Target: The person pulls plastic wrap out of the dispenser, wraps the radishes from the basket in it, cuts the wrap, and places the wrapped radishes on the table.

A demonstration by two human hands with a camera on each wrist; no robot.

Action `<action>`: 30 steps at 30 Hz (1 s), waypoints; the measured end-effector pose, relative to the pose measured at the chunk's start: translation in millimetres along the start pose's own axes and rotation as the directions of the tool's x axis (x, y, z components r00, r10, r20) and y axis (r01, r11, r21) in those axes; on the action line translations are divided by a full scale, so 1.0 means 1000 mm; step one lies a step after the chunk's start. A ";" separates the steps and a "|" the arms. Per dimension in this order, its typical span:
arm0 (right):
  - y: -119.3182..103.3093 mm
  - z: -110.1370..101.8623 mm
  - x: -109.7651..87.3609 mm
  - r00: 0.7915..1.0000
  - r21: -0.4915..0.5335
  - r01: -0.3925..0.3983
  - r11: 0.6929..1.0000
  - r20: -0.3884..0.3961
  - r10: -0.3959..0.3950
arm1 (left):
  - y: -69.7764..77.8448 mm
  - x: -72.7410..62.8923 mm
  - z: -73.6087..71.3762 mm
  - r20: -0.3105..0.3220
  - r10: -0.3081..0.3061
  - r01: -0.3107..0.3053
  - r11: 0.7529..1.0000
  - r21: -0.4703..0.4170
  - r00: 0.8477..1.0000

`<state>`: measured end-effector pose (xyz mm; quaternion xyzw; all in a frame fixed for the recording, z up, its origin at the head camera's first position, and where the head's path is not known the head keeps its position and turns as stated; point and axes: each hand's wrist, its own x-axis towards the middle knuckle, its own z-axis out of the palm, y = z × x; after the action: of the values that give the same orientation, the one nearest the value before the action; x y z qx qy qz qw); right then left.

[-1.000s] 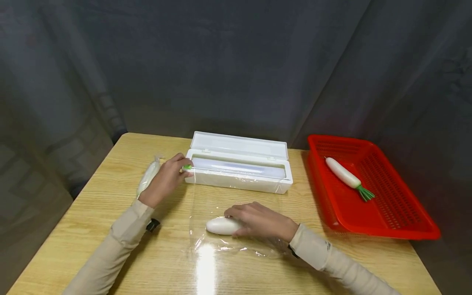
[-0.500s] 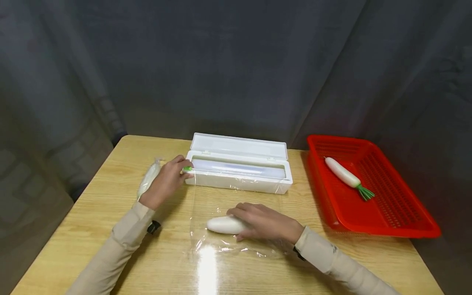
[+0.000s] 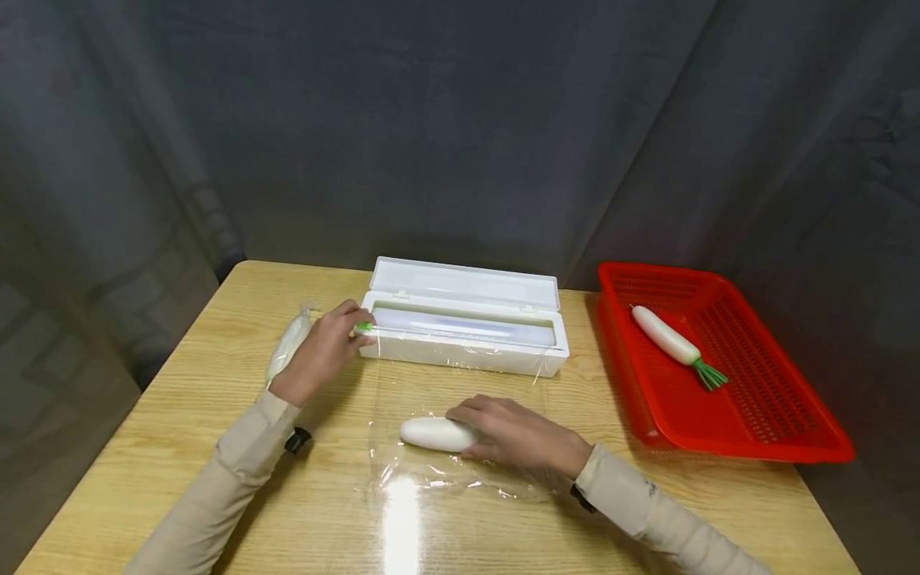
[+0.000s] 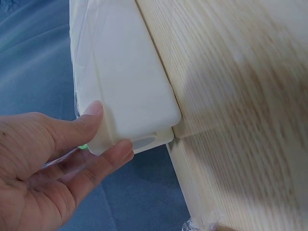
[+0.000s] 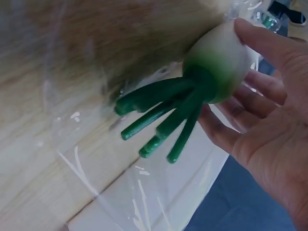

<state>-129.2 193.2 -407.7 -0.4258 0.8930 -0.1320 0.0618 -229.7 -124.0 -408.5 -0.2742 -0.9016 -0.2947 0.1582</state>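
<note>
In the head view my left hand (image 3: 327,351) grips the left end of an open white cling film dispenser (image 3: 460,351). The left wrist view shows its thumb on the dispenser's long face and fingertips against the end. A green piece (image 3: 365,327) shows beside the fingers. Clear cling film (image 3: 391,387) runs from the dispenser over the table towards me. On the film lies a white radish (image 3: 434,434), held by my right hand (image 3: 513,433) around its leafy end. In the right wrist view its green stalks (image 5: 168,113) stick out past the thumb and fingers.
A red basket (image 3: 726,439) with another white radish (image 3: 667,335) in it stands at the right. Left of my left hand lies a film-wrapped radish (image 3: 289,347), partly hidden by the wrist. Dark curtains (image 3: 431,136) hang behind the wooden table (image 3: 302,511).
My right hand and the radish under it have shifted slightly away from me, the hand also a little to the right. My left hand has stayed at the dispenser's end.
</note>
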 end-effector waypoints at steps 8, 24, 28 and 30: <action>-0.003 -0.002 -0.003 1.000 0.006 -0.002 1.000 0.024 0.002 | 0.001 0.000 0.001 0.012 0.000 0.001 1.000 -0.021 1.000; -0.003 -0.003 -0.017 0.998 -0.035 -0.046 0.998 -0.051 0.044 | 0.018 -0.009 -0.015 0.066 -0.018 0.010 0.993 0.116 0.998; -0.004 -0.002 -0.023 0.993 -0.149 -0.022 0.989 -0.120 0.004 | 0.030 -0.018 -0.013 -0.043 0.147 -0.137 0.975 0.175 0.988; -0.005 -0.002 -0.027 0.987 -0.222 -0.008 0.975 -0.159 -0.028 | 0.037 -0.023 -0.011 -0.089 0.238 -0.219 0.958 0.183 0.967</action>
<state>-108.9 211.0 -404.5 -0.4227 0.9019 -0.0659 -0.0590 -188.3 -115.1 -393.9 -0.3452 -0.8758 -0.2103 0.2639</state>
